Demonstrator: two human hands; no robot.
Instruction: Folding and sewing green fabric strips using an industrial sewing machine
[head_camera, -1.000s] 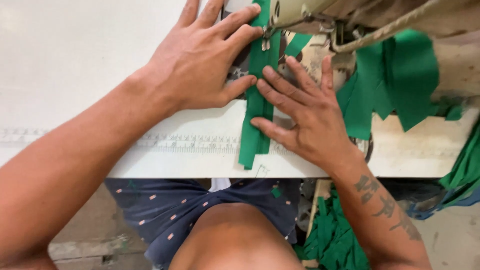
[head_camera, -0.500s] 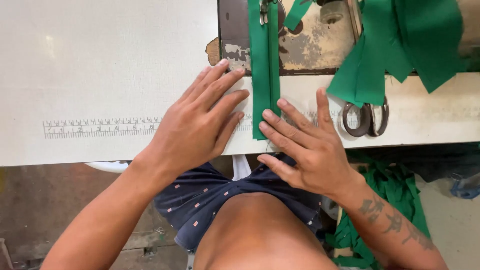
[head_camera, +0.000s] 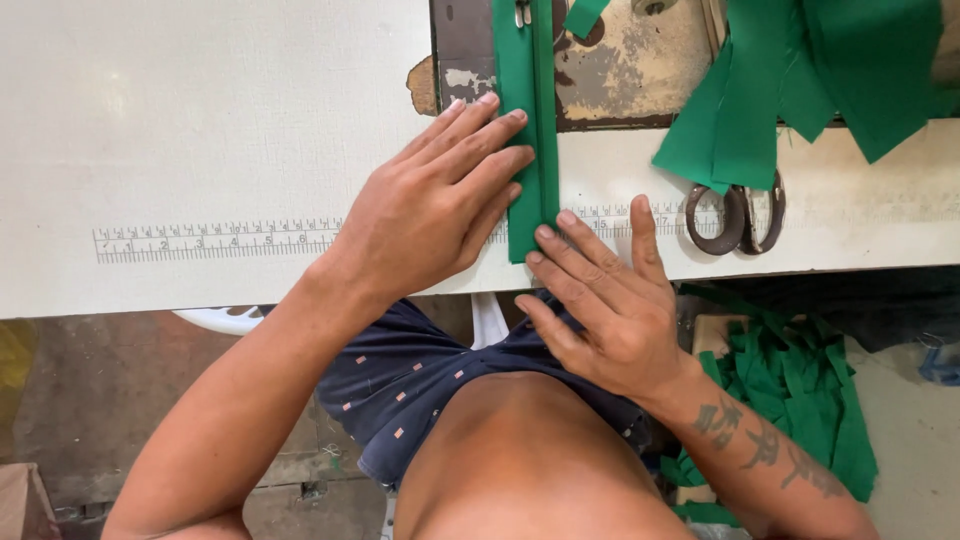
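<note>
A narrow folded green fabric strip (head_camera: 528, 110) runs down the white sewing table (head_camera: 200, 130) toward its front edge, from the machine's metal plate (head_camera: 610, 70) at the top. My left hand (head_camera: 440, 205) lies flat on the table with its fingertips pressing the strip's left edge. My right hand (head_camera: 600, 295) is at the table's front edge, fingers spread, its fingertips touching the strip's lower end. Neither hand grips anything.
Black-handled scissors (head_camera: 735, 215) lie on the table right of my right hand, partly under a pile of green fabric pieces (head_camera: 800, 90). A ruler scale (head_camera: 210, 240) is printed along the table front. More green scraps (head_camera: 790, 390) lie on the floor at the right.
The view shifted so the table sits higher in frame. Both hands slid toward the table's front edge along the strip, and the strip has fed further under the machine.
</note>
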